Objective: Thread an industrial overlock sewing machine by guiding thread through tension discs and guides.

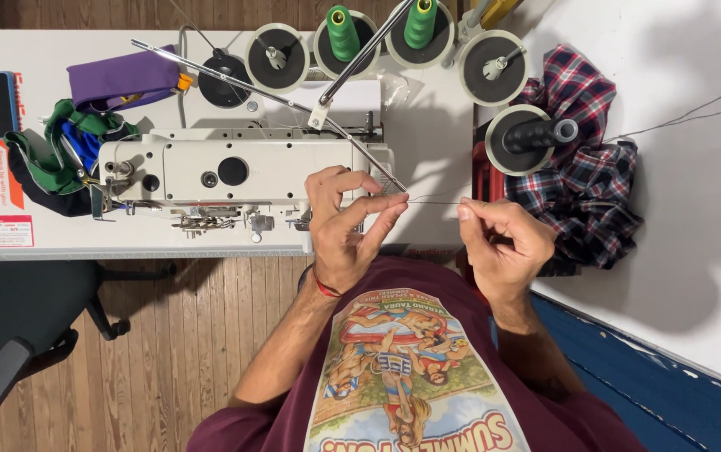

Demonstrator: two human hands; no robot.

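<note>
Thread (436, 202) is pinched taut between both hands, just right of the white sewing machine (235, 172) on the bench (427, 125). Left hand (345, 224) grips one end, right hand (498, 238) the other. Green spools (343, 32) wait behind; threading looks barely begun.

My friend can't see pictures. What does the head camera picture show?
Seen from above, a person's left hand and right hand pinch a thin dark thread stretched between them, in front of a white sewing machine. Green thread cones stand behind it, and plaid cloth lies to the right.
</note>
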